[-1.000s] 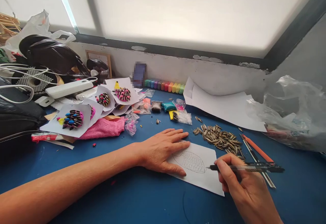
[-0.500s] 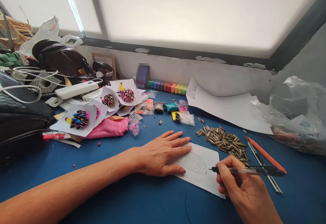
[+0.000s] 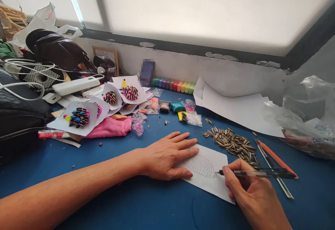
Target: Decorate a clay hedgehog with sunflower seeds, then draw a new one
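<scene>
My left hand (image 3: 170, 158) lies flat, fingers spread, over the left part of a small white sheet of paper (image 3: 209, 187). Between my hands, the sheet bears an oval outline (image 3: 202, 166) filled with small pen marks; my left fingers cover part of it. In my right hand (image 3: 251, 193) is a black pen with a clear barrel (image 3: 247, 173), gripped near its point. Its tip is at the right end of the oval. Just behind the sheet lies a pile of striped sunflower seeds (image 3: 234, 143).
A second pen (image 3: 272, 169) and an orange stick-like tool (image 3: 278, 158) lie crossed at the right. Larger white sheets (image 3: 235, 109) and a plastic bag (image 3: 311, 118) are behind. Seed-covered clay figures on paper (image 3: 80, 117), a pink cloth (image 3: 112, 126) and coloured clay packs (image 3: 178, 106) stand left and centre.
The pen tip has shifted slightly at the oval's right end. My left hand stays flat on the paper. The whole view has tilted a little.
</scene>
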Motion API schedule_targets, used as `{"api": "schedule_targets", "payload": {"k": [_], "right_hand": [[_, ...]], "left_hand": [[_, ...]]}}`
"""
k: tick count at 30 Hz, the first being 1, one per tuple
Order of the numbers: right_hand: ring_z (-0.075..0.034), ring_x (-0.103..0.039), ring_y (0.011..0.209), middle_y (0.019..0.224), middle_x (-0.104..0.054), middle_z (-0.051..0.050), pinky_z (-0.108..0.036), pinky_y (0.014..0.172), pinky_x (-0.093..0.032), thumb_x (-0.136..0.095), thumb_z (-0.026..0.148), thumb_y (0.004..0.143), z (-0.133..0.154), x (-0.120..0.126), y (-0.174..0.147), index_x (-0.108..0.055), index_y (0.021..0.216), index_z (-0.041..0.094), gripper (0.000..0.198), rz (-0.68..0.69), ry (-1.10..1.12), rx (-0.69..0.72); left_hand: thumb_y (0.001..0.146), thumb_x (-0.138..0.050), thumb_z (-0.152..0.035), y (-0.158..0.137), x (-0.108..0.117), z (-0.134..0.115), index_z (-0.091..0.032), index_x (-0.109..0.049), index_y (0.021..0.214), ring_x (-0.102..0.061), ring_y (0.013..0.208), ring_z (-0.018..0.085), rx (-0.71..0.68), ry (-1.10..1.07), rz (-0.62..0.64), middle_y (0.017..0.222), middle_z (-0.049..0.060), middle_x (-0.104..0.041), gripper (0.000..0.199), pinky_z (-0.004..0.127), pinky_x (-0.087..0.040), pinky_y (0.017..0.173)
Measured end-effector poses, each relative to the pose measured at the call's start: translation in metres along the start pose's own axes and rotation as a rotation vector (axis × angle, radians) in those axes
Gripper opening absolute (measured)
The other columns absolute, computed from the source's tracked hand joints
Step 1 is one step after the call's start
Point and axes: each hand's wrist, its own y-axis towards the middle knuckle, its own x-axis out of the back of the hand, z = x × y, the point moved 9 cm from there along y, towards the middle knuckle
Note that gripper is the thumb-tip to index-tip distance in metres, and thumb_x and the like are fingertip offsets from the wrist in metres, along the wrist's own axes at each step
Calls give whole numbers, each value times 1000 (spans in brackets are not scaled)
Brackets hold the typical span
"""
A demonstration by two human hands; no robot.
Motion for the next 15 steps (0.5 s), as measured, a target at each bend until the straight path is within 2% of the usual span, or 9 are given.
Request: {"api": "schedule_targets", "payload": {"k": [4,9,15], "right_hand": [[-12,-45,39,43,-49,5,-22,40,-35,-47,58,87,-4,-4,1,-55,66,25,39,41,-6,-4],[-12,-40,41,45,-43,6,-23,43,-32,-46,57,87,1,2,-5,-53,66,25,39,-62,5,-33],[-12,-37,41,45,-41,6,-24,42,-28,-48,56,85,3,2,-5,-53,65,25,37,-43,4,-15]], "left_hand": [[94,-44,-58,0,-1,0,-21,-36,150,-18,149,33,2,20,7,158,10,-28,68,52,-16,121],[94,-44,-58,0,-2,0,-19,-36,150,-17,149,33,10,28,21,158,11,-28,68,52,-15,121],[94,-45,-58,0,0,0,-21,-37,149,-19,149,33,5,9,-2,158,11,-29,67,53,-16,121]]}}
